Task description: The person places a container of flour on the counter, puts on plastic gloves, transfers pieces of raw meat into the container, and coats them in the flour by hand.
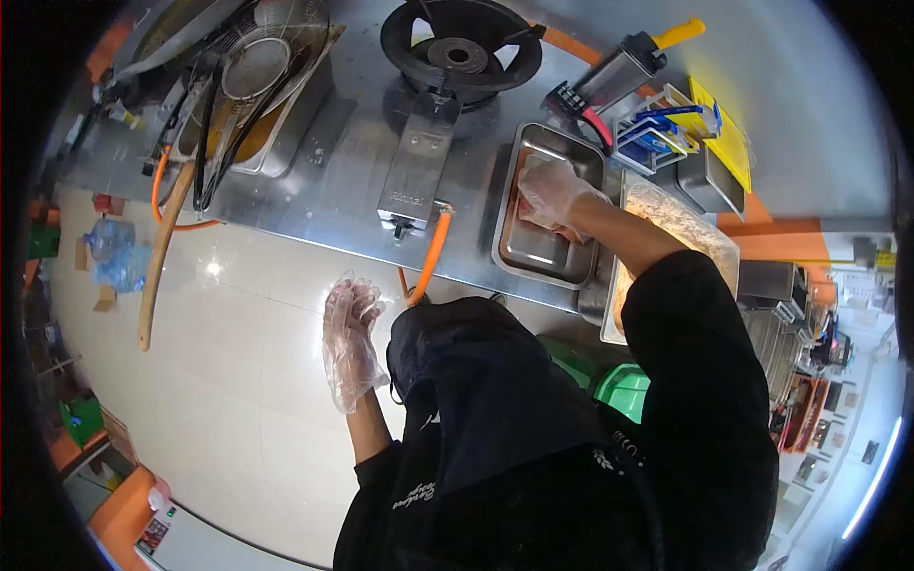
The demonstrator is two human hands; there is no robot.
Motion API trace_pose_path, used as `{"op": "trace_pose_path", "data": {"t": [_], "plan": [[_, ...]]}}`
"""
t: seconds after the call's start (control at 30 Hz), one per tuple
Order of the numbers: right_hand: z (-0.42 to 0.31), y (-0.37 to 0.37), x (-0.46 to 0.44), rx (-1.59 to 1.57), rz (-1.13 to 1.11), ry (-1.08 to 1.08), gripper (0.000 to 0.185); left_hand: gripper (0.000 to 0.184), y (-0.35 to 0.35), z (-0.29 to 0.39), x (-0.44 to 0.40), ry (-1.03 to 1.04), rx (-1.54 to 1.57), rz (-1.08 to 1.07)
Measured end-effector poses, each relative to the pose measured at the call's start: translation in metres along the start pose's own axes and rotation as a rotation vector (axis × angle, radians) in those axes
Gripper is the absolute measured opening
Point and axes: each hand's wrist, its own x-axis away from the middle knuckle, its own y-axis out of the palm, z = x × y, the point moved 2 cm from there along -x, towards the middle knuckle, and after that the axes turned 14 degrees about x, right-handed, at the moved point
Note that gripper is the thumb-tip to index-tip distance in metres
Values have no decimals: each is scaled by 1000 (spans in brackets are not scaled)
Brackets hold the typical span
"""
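Note:
My right hand, in a clear plastic glove, reaches into a rectangular steel pan on the counter. Its fingers are closed on pinkish raw meat, partly hidden under the hand and glove. Clear of the counter, my left hand is raised over the floor in a loose plastic glove. Its fingers are stretched out and nothing is in it. Just right of the pan stands a larger tray holding a pale, flour-like coating, partly covered by my right forearm.
A gas burner with an orange hose stands left of the pan. Behind the pan are a knife sharpener and a rack of blue and yellow tools. Strainers and a long wooden handle lie at far left.

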Motion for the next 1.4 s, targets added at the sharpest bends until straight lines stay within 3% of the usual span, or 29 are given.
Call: {"op": "trace_pose_path", "data": {"t": [0.13, 0.33, 0.63, 0.77, 0.93, 1.0, 1.4], "plan": [[0, 6, 4, -138, 18, 158, 32, 43, -5, -2, 0, 2, 26, 31], [4, 17, -19, -267, -274, -11, 32, 43, 1, 2, 4, -2, 16, 43], [-12, 85, -62, 10, 49, 70, 32, 42, -11, 3, 7, 44, 50, 83], [-15, 78, -52, 6, 52, 162, 32, 42, -15, -1, 8, 44, 69, 64], [-17, 138, -85, -178, 31, 240, 31, 43, -21, -4, 4, 39, 74, 64], [-16, 185, -114, -115, 4, 139, 30, 43, -23, -2, 6, 49, 77, 51], [15, 97, -71, -100, -22, -31, 26, 44, -39, 5, 4, 85, 19, 54]]}}
